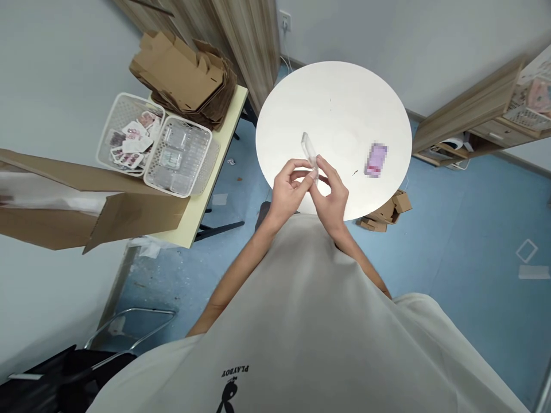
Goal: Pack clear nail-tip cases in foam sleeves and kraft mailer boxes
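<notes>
Both of my hands meet over the near part of a round white table [333,86]. Between them is a small clear plastic case [307,144], tilted, its far end sticking out past my fingers. My left hand [287,189] pinches its near end from the left, thumb against fingertips. From the right, my right hand [330,195] grips the same end with thumb and index finger. The fingers cover that end, so I cannot see whether the case is open there. To the right on the table lies a purple, pixelated item [376,159].
On a side table [210,172] at left stand a white basket of printed packets [129,135], a basket of clear cases [177,155] and stacked flat cardboard boxes [185,74]. An open carton [138,212] stands nearby. More cardboard [385,212] lies under the round table. Shelves [473,126] stand right.
</notes>
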Available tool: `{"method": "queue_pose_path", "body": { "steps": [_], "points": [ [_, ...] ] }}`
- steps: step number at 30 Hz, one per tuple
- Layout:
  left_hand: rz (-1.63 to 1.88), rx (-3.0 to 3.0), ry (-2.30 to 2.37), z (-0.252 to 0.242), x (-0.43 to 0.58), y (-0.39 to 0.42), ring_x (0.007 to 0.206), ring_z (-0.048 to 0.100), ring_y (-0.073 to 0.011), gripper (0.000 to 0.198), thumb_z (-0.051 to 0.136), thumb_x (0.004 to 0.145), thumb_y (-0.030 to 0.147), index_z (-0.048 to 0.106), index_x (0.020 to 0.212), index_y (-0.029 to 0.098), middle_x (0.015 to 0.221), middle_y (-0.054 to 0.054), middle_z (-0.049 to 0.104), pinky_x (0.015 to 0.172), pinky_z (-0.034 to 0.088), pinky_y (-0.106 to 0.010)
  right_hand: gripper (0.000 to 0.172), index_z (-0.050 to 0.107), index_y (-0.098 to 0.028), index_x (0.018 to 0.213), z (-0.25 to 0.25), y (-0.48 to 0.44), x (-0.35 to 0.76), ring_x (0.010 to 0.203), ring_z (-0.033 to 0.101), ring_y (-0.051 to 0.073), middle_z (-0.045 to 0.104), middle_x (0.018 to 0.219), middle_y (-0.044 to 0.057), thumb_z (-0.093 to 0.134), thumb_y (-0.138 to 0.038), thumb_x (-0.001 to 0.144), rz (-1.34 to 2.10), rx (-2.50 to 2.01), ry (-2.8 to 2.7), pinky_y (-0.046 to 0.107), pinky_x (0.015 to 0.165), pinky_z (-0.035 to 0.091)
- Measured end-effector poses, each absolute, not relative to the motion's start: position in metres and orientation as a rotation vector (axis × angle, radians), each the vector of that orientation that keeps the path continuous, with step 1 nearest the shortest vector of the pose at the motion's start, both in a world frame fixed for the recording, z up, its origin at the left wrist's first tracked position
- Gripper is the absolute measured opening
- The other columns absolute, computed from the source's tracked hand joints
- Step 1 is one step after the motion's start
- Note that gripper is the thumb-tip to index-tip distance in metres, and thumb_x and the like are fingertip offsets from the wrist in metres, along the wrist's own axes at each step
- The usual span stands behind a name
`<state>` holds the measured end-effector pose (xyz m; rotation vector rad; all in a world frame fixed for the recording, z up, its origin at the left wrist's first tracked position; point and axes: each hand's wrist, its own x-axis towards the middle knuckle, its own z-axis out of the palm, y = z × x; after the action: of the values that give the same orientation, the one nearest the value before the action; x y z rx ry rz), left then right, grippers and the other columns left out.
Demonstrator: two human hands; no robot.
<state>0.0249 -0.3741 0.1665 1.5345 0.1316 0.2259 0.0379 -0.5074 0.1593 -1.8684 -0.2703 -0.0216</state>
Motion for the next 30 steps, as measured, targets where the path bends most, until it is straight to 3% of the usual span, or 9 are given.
{"method": "queue_pose_path", "body": {
  "steps": [4,9,13,16,20,30],
  "points": [
    [0.214,1.621,0.091,0.172,0.022,-0.382,0.112,0.078,-0.0207,0.036,0.07,0.108,0.059,0.076,0.123,0.026,0.132,-0.01,0.076,0.078,0.065,-0.026,0.059,0.074,-0.032,0.151,0.159,-0.513,0.047,0.146,0.071,0.032,0.078,0.15,0.008,0.066,-0.071,0.106,0.081,-1.667,-0.033,0.053,0.121,0.063],
    [0.363,1.676,0.257,0.164,0.027,-0.355,0.115,0.078,-0.0222,0.045,0.075,0.104,0.061,0.076,0.133,0.027,0.141,-0.012,0.076,0.083,0.065,-0.028,0.076,0.076,-0.027,0.144,0.162,-0.52,0.056,0.132,0.08,0.034,0.084,0.136,0.012,0.077,-0.083,0.092,0.308,-1.453,0.129,0.054,0.108,0.069],
    [0.12,1.553,0.259,0.158,0.031,-0.336,0.103,0.081,-0.0223,0.056,0.081,0.098,0.067,0.078,0.134,0.024,0.128,-0.012,0.083,0.082,0.069,-0.032,0.074,0.08,-0.028,0.136,0.162,-0.522,0.057,0.133,0.079,0.033,0.085,0.134,0.01,0.081,-0.084,0.088,0.373,-1.392,0.151,0.053,0.111,0.068],
    [-0.045,1.457,0.245,0.16,0.03,-0.338,0.096,0.081,-0.0212,0.059,0.084,0.095,0.069,0.08,0.131,0.022,0.12,-0.011,0.086,0.08,0.071,-0.033,0.073,0.08,-0.028,0.135,0.162,-0.522,0.057,0.138,0.077,0.033,0.085,0.136,0.01,0.082,-0.084,0.088,0.379,-1.378,0.137,0.053,0.114,0.067],
    [-0.048,1.413,0.272,0.161,0.028,-0.343,0.103,0.082,-0.0223,0.059,0.087,0.092,0.067,0.081,0.131,0.023,0.122,-0.011,0.086,0.08,0.071,-0.03,0.077,0.078,-0.028,0.14,0.16,-0.524,0.059,0.142,0.074,0.034,0.083,0.14,0.011,0.078,-0.086,0.09,0.385,-1.387,0.088,0.053,0.115,0.066],
    [-0.009,1.414,0.225,0.158,0.031,-0.335,0.115,0.081,-0.026,0.053,0.086,0.095,0.061,0.078,0.135,0.028,0.13,-0.012,0.083,0.089,0.07,-0.035,0.079,0.072,-0.03,0.151,0.15,-0.539,0.063,0.129,0.081,0.034,0.084,0.13,0.008,0.068,-0.088,0.096,0.392,-1.493,-0.042,0.054,0.102,0.073]
  ]
}}
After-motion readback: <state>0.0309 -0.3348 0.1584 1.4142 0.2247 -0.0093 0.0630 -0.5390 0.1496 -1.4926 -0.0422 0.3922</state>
